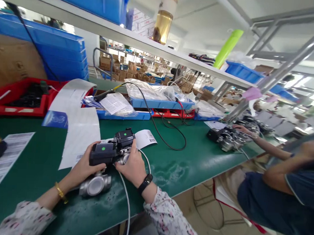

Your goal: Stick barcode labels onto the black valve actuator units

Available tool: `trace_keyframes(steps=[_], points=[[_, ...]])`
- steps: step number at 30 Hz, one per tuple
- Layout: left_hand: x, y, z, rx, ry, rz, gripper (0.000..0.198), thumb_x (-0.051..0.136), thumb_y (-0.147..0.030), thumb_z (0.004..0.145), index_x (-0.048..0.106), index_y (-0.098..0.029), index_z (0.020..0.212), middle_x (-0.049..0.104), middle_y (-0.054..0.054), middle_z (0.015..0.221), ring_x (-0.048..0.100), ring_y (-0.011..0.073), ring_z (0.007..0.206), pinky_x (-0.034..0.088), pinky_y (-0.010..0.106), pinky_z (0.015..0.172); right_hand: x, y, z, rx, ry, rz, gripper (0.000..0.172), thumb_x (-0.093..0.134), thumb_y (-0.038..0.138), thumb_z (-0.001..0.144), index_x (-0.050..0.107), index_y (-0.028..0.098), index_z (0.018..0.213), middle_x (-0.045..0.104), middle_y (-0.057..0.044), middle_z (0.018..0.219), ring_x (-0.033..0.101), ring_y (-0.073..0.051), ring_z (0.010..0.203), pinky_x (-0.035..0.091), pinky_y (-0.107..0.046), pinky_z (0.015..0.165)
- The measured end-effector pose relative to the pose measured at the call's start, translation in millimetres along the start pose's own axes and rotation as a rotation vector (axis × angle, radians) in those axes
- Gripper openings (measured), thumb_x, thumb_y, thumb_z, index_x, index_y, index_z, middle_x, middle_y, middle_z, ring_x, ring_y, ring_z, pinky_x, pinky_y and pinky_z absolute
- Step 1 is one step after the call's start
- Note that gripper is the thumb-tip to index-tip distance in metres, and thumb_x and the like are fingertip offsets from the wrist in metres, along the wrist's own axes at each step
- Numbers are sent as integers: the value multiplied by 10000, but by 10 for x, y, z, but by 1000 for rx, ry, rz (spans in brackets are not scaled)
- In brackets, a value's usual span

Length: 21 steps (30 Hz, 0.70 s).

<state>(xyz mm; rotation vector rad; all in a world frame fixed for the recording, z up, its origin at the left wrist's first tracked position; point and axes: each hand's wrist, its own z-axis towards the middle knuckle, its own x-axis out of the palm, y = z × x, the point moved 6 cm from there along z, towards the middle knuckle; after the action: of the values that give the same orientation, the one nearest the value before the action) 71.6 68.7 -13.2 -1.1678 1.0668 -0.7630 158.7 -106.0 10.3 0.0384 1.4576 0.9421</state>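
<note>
Two black box-shaped actuators with green dot stickers stand side by side on the green workbench (175,168). My left hand (83,168) is wrapped round the left actuator (103,154), thumb along its near side. Below it a silver metal valve body (95,185) with a round opening rests on the bench. My right hand (134,167) grips the right actuator (125,138) from its right side, fingers partly hidden. Part of another metal valve body (124,159) shows under that hand. A white cable (127,197) runs from the units over the bench's front edge.
Paper sheets (83,127) lie behind my hands, a printed sheet (7,158) at left. Red bins (21,107) and blue trays (144,102) line the back. A black cable (168,146) loops across the bench. At right, a co-worker's hand (242,130) touches similar valve units (228,139).
</note>
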Motion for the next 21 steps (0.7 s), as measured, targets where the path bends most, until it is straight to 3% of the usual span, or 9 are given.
trace_keyframes(steps=[9,15,21], points=[[608,-130,64,15,93,85,878,702,-535,660,252,-257,1362,457,108,1277,507,326,1133,393,534,1003,-330,-510,-360,86,-128,63,1090,717,376,612,100,76,1458,552,-161,1108,514,-332,1043,485,-451,889],[1111,-161,329,20,125,162,948,686,-600,597,257,-269,1375,439,105,1284,504,346,1122,379,555,1002,-565,-1033,-399,110,-173,76,1206,776,421,552,65,88,1468,518,-166,1206,512,-326,1082,466,-456,934],[1648,-283,596,51,143,177,982,653,-643,547,304,-221,1363,441,129,1290,502,368,1120,379,557,1001,-905,-1492,-352,137,-187,44,1270,819,451,509,70,93,1470,554,-170,1157,559,-331,1036,499,-452,889]])
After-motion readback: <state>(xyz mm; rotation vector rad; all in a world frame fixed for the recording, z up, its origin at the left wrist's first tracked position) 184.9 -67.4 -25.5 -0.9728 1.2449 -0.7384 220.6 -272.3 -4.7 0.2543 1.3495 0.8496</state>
